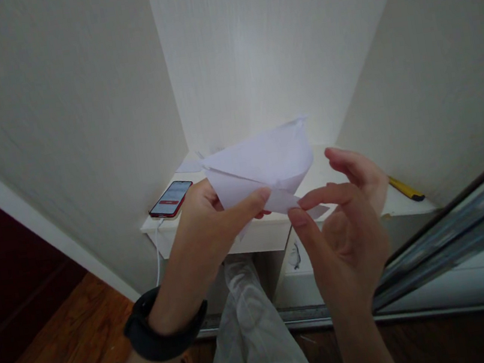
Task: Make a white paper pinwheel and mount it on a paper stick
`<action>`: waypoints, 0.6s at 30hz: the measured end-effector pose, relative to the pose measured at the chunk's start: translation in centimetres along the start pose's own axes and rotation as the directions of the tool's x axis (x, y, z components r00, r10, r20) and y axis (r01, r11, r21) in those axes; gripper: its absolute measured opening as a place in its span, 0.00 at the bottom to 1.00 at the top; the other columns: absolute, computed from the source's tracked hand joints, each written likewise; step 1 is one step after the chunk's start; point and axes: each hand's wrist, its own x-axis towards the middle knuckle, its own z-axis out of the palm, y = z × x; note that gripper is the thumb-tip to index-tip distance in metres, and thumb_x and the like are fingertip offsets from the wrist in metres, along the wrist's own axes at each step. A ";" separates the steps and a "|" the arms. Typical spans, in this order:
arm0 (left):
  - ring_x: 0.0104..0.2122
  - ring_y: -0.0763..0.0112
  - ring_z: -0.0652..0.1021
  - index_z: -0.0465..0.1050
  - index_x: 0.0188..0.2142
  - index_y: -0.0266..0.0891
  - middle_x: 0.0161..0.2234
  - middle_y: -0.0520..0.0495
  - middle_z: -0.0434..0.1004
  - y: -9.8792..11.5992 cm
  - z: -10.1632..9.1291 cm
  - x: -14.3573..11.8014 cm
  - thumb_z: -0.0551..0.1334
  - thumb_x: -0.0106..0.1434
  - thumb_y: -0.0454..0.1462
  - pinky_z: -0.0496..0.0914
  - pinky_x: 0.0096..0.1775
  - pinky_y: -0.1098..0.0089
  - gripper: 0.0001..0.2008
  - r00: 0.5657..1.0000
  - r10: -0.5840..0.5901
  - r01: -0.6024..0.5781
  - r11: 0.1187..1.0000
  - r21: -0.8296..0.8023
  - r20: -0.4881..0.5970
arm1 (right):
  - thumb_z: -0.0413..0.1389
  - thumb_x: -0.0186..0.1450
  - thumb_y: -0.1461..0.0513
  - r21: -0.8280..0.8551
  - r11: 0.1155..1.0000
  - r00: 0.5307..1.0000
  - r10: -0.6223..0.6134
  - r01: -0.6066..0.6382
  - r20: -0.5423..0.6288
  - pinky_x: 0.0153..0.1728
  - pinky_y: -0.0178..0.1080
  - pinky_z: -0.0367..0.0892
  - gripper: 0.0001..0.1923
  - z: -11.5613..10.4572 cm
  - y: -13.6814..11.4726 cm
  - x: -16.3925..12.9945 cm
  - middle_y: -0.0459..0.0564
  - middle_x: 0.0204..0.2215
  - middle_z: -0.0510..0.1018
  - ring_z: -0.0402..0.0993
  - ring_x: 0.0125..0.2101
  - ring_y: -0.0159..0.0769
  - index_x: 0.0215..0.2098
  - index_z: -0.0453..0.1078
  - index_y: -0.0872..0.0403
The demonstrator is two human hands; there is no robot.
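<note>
A folded sheet of white paper (261,157) is held up in front of me, above the white shelf. My left hand (222,212) grips its left and lower side, the thumb lying on top and the other fingers mostly hidden underneath. With thumb and forefinger, my right hand (343,221) pinches a narrow pointed flap at the paper's lower right. The remaining fingers of that hand are curled loosely away from the paper. A black band (166,326) circles my left wrist.
A phone (172,198) with a lit screen lies on the shelf (254,237) at the left, a white cable (157,258) running down from it. A yellow-handled cutter (407,188) rests at the right. White panels enclose the shelf. Metal sliding rails (458,228) run along the right.
</note>
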 end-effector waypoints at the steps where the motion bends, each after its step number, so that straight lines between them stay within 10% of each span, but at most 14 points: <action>1: 0.26 0.67 0.76 0.76 0.27 0.39 0.23 0.50 0.76 0.1 0.1 -0.1 0.67 0.49 0.40 0.68 0.26 0.72 0.08 1.000 0.017 -0.017 1.000 0.020 -0.013 | 0.55 0.60 0.62 -0.002 1.000 1.000 0.011 -0.011 0.012 0.51 0.54 0.58 0.01 0.0 0.0 0.0 0.50 0.53 0.64 0.58 0.55 0.47 0.31 0.68 0.51; 9: 0.22 0.74 0.71 0.75 0.25 0.36 0.22 0.51 0.74 0.3 0.5 -0.5 0.64 0.52 0.40 0.64 0.22 0.76 0.08 0.992 0.126 -0.119 0.971 0.205 -0.021 | 0.53 0.62 0.62 -0.048 0.999 1.000 0.019 -0.018 0.023 0.49 0.53 0.59 0.02 0.5 -0.3 -0.2 0.49 0.50 0.65 0.60 0.53 0.45 0.30 0.67 0.51; 18: 0.22 0.74 0.72 0.75 0.27 0.36 0.24 0.51 0.76 0.3 0.8 -0.5 0.66 0.50 0.38 0.67 0.23 0.76 0.07 0.998 0.059 -0.059 0.997 0.055 0.000 | 0.55 0.61 0.60 -0.009 0.994 0.994 0.113 -0.113 0.001 0.51 0.55 0.56 0.05 0.1 0.1 -0.3 0.48 0.52 0.65 0.59 0.54 0.46 0.27 0.69 0.51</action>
